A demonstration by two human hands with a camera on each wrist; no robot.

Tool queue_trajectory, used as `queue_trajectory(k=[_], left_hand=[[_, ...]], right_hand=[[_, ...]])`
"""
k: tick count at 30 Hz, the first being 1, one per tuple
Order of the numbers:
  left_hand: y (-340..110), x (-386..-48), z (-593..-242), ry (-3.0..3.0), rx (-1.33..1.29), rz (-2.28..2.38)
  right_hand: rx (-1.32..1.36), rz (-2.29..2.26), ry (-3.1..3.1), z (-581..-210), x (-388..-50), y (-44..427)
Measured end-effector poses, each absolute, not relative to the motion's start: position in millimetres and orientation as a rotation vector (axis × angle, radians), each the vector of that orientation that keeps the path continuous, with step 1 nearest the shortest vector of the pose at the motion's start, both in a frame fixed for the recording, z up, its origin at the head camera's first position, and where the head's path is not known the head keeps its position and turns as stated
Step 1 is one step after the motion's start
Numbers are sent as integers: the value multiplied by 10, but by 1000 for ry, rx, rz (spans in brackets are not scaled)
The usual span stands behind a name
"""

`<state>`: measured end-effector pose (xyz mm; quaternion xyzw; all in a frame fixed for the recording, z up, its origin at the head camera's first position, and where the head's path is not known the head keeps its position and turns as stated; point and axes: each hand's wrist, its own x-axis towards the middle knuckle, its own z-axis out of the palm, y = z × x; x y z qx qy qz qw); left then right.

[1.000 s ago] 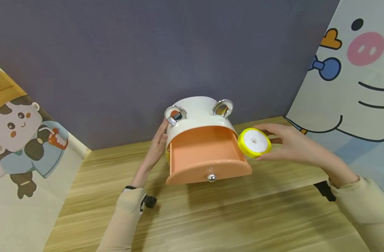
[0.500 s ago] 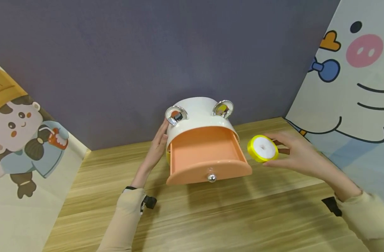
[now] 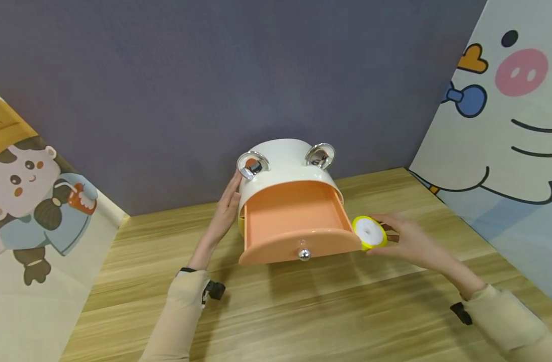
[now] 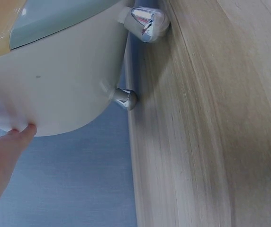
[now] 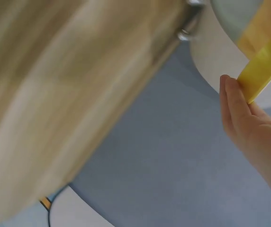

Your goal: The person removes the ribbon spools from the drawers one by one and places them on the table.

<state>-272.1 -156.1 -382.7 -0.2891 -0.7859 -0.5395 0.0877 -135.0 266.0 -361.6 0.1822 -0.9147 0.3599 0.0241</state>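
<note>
Rests the left hand (image 3: pixel 225 213), fingers extended, against the eared white drawer chest (image 3: pixel 286 156), likely for steadiness. Has the peach drawer (image 3: pixel 330 241) out, interior reachable. Pinches the yellow-rimmed disc (image 3: pixel 368 232) by its edge with the right hand (image 3: pixel 410 239), beside the drawer's front corner, probably leaving its face free.

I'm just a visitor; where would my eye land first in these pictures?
Probably on the white cabinet in the middle, with its two shiny round ears and open orange drawer. Just right of the drawer, the right hand holds a bright yellow-and-white disc. A big cartoon animal fills the far right.
</note>
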Motion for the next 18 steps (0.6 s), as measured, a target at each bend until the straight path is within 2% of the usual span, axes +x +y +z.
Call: queue_trajectory(k=[9, 18], left_hand=[[-1522, -2482, -3577, -2381, -864, -1633], [-1518, -2473, -3571, -2385, -856, -1656]], right_hand=[[594, 1076, -2872, -3877, -1380, 2628], [565, 1105, -2919, -4064, -1358, 2619]])
